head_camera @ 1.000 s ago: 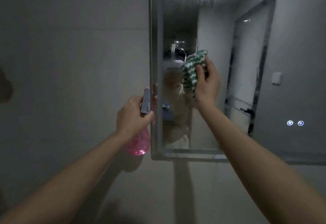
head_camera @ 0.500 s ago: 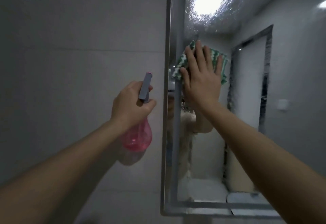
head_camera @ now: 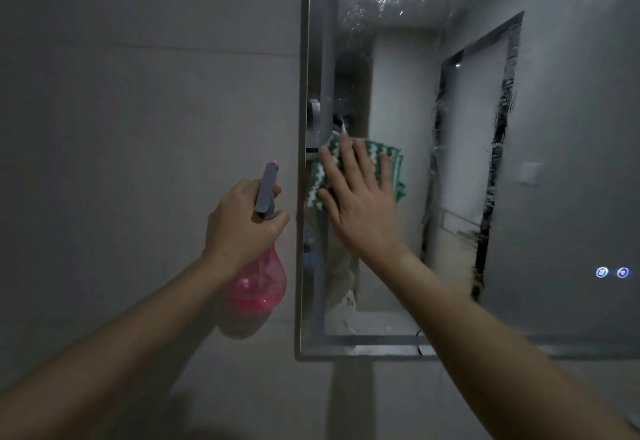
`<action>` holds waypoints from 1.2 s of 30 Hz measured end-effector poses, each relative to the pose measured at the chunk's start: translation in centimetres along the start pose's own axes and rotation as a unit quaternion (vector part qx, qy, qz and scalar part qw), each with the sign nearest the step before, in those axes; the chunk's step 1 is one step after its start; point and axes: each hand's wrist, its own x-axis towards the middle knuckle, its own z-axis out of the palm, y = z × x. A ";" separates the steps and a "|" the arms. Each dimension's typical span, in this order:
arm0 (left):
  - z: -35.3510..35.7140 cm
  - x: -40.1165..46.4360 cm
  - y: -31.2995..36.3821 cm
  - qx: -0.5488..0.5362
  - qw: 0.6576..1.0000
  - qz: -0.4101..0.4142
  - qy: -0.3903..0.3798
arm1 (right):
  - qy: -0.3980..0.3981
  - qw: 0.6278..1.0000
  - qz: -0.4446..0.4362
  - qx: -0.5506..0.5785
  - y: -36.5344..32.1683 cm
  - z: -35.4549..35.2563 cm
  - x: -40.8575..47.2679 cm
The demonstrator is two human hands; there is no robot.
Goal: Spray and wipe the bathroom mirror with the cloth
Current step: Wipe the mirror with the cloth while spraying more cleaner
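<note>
The bathroom mirror (head_camera: pixel 561 128) fills the right half of the view, with spray droplets glinting near its top. A green and white zigzag cloth (head_camera: pixel 393 159) lies flat against the glass close to the mirror's left edge. My right hand (head_camera: pixel 356 197) presses on it with fingers spread. My left hand (head_camera: pixel 242 225) grips the neck of a pink spray bottle (head_camera: pixel 258 283) with a grey trigger head, held just left of the mirror frame, in front of the wall.
Grey tiled wall (head_camera: pixel 138 128) covers the left half and the strip below the mirror. Two small lit touch buttons (head_camera: pixel 612 272) glow at the mirror's lower right. The mirror's metal frame (head_camera: pixel 301 197) runs vertically between my hands.
My right hand flattened the bunched cloth against the glass higher up, then slid it left toward the frame. The spray bottle stays held beside the mirror.
</note>
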 end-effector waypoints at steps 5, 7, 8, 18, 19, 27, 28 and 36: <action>0.8 -2.4 -1.1 0.013 0.999 -0.029 -0.014 | 0.011 0.999 -0.042 0.001 -2.1 1.3 -5.1; 0.4 -2.2 -1.1 0.012 0.999 -0.033 -0.016 | 0.019 0.998 -0.051 0.013 -1.8 1.5 -4.8; 0.1 -1.9 -1.0 0.009 0.999 -0.033 -0.014 | 0.023 0.998 -0.060 0.014 -1.5 1.5 -4.2; -4.1 5.8 2.1 0.008 0.999 0.011 0.046 | 0.039 0.998 -0.053 -0.013 2.4 -1.6 11.6; -4.5 6.5 2.5 0.012 0.999 0.015 0.048 | 0.027 0.998 -0.048 -0.009 2.7 -2.2 13.1; -5.5 7.4 3.6 0.014 0.998 0.025 0.061 | -0.001 1.000 -0.009 0.010 2.7 -3.3 15.6; -5.2 6.8 3.4 0.016 0.998 0.023 0.051 | 0.002 1.000 -0.012 0.013 2.5 -3.0 15.1; -1.9 1.3 0.4 0.025 0.999 -0.021 0.003 | 0.039 0.997 -0.063 -0.001 -0.7 0.1 4.7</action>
